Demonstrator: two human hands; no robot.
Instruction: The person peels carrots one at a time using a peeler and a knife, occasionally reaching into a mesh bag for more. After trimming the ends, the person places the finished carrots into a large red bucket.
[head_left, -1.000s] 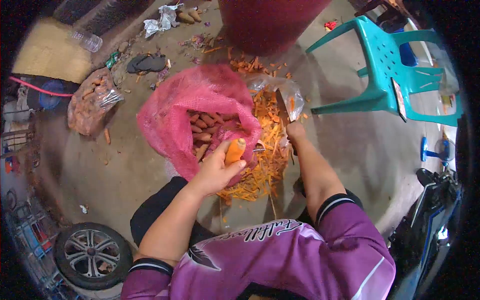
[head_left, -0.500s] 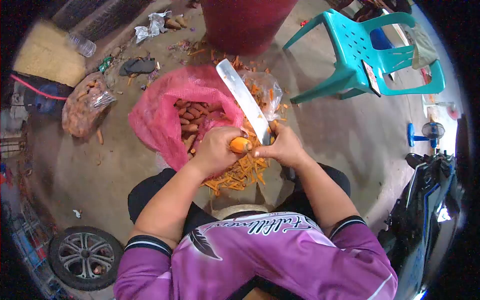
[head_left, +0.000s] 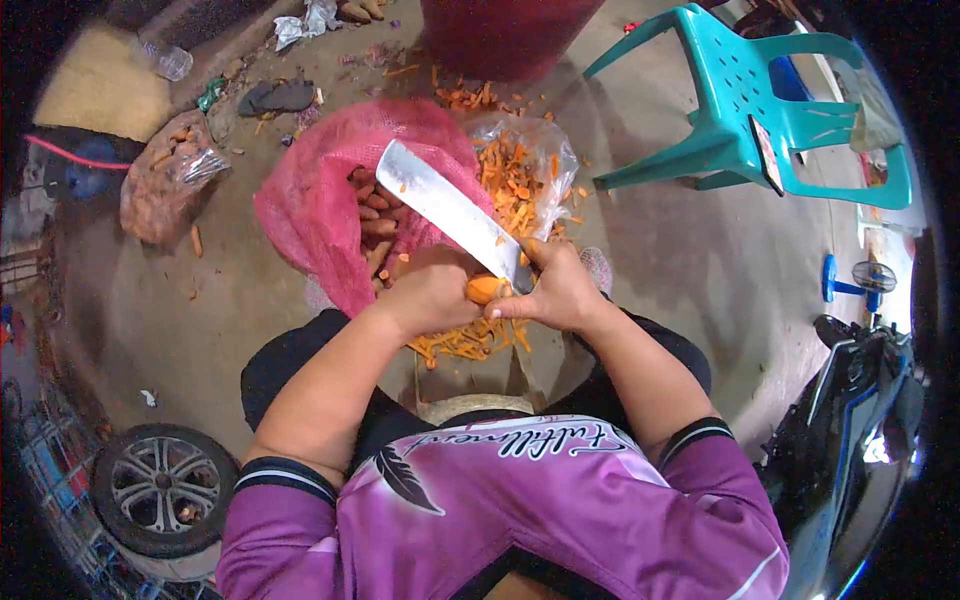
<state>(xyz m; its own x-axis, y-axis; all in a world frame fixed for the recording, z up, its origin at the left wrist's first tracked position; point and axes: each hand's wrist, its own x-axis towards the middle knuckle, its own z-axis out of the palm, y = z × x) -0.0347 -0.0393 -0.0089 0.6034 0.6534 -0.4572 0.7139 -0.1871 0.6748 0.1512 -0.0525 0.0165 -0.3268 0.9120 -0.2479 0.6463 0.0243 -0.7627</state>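
Observation:
My left hand (head_left: 432, 292) grips an orange carrot (head_left: 487, 289), its blunt end poking out toward my right hand. My right hand (head_left: 556, 292) holds a large knife (head_left: 450, 212) by the handle. The wide steel blade slants up and left over the sack, its base resting against the carrot. Behind my hands a pink mesh sack (head_left: 320, 210) lies open with several unpeeled carrots (head_left: 372, 215) inside. A heap of orange carrot peelings (head_left: 505, 180) covers a clear plastic sheet by the sack and trails under my hands.
A teal plastic chair (head_left: 760, 120) stands at right and a red barrel (head_left: 500, 35) at the top. A clear bag of carrots (head_left: 165, 185) lies left, near a sandal (head_left: 275, 97). A car wheel (head_left: 160, 485) sits lower left, a motorbike (head_left: 850, 420) lower right.
My right hand picked the knife up off the peelings and brought it to the carrot in my left hand. Since half a second ago the blade has tilted further left over the sack.

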